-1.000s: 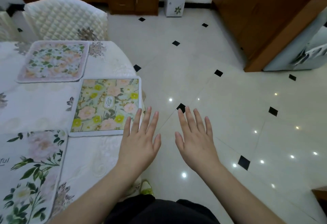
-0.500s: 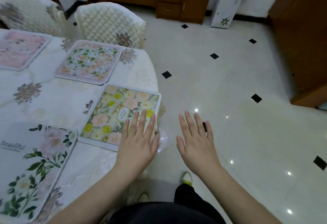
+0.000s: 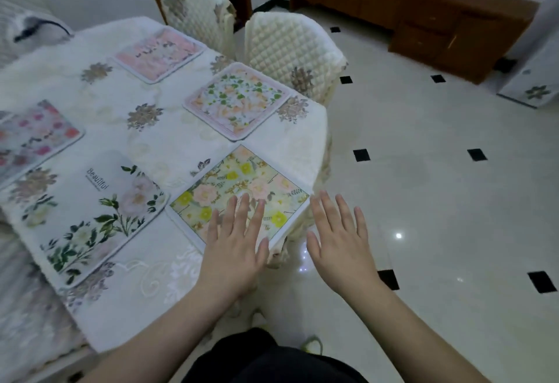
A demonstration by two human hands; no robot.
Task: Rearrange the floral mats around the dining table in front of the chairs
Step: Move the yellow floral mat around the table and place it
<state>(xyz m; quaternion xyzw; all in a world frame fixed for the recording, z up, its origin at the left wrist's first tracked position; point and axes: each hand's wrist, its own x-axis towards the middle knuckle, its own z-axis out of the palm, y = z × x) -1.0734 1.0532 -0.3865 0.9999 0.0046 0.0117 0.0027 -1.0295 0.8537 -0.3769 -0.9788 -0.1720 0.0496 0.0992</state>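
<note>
Change: since the earlier frame the view has swung left, bringing more table and a second chair into sight; the left hand [image 3: 234, 249] now reaches further over the yellow-flowered mat [image 3: 242, 193].
Left hand: flat, fingers straight and slightly spread, lying over the near right part of the yellow-flowered mat; contact cannot be confirmed.
Right hand: the right hand [image 3: 340, 242] is flat with fingers spread, beyond the table edge over the floor [image 3: 438, 201], just beside the mat's right corner, gripping nothing.
Yellow-flowered mat: rectangular, white-bordered, at the near right corner of the table [image 3: 169, 140], turned at an angle.
Leaf mat: the leaf mat [image 3: 93, 213] is rectangular with rounded corners, printed with green sprays and the word "Beautiful", left of the hands.
Orange-and-green mat: the orange-and-green mat [image 3: 237, 99] is square with a pink border, before the quilted chair [image 3: 290, 49].
Pink mat: the pink mat [image 3: 158, 52] lies before the further chair [image 3: 196, 10].
Red-flowered mat: the red-flowered mat [image 3: 30, 137] lies at the left edge.
Table: covered in cream embossed cloth.
Floor: glossy pale tile with black diamond insets.
</note>
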